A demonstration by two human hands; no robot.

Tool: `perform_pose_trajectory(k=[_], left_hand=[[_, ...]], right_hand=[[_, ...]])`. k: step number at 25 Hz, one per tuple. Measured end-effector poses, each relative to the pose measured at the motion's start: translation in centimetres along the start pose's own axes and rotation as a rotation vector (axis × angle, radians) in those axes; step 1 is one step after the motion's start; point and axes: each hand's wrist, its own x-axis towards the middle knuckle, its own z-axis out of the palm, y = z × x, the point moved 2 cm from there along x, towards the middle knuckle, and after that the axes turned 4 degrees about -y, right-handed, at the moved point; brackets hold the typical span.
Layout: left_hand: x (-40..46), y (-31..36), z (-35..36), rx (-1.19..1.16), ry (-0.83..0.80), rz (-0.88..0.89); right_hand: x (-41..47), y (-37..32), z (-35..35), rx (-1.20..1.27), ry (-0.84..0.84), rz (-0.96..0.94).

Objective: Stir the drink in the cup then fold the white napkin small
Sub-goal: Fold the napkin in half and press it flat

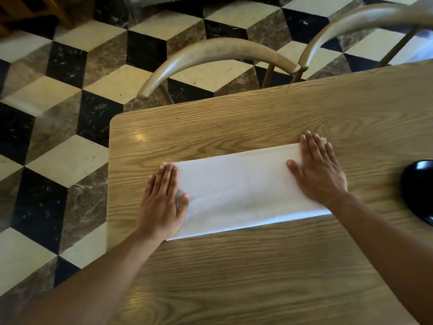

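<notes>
Forearms: both of ours enter from the bottom edge, elbows cut off.
Left hand [161, 202]: flat, fingers straight, pressing the napkin's left end.
Right hand [318, 170]: flat, pressing its right end.
White napkin [243, 191]: long folded strip mid-table.
Dark object [419, 188]: cropped at right; we cannot identify it.
Table [234, 277]: wood grain, rounded corner.
Chairs [218, 52]: two backs beyond the far edge.
Floor [58, 90]: chequered tiles.

black object [419, 191]: cut by right edge, can't ID
napkin [243, 191] ends: under left hand [161, 202] & right hand [318, 174]
right chair [365, 22]: top blurred, cut off
chair seats: hidden behind table [234, 277]
</notes>
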Motion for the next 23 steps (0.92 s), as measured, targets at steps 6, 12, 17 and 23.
perform_pose_trajectory(k=[6, 12, 17, 23], left_hand=[[-0.3, -0.2, -0.9, -0.204, -0.007, 0.030], [-5.2, 2.4, -1.8, -0.206, 0.079, 0.198], [-7.1, 2.7, 1.0, -0.078, -0.006, 0.162], [-7.1, 3.3, 0.5, -0.004, 0.008, 0.113]], right_hand=[[-1.6, -5.3, -1.4, 0.254, 0.025, 0.075], [-6.5, -22.1, 1.0, 0.301, 0.079, -0.263], [-7.5, -27.9, 3.5, 0.261, 0.020, -0.290], [-7.8, -23.5, 4.3, 0.135, -0.059, -0.357]])
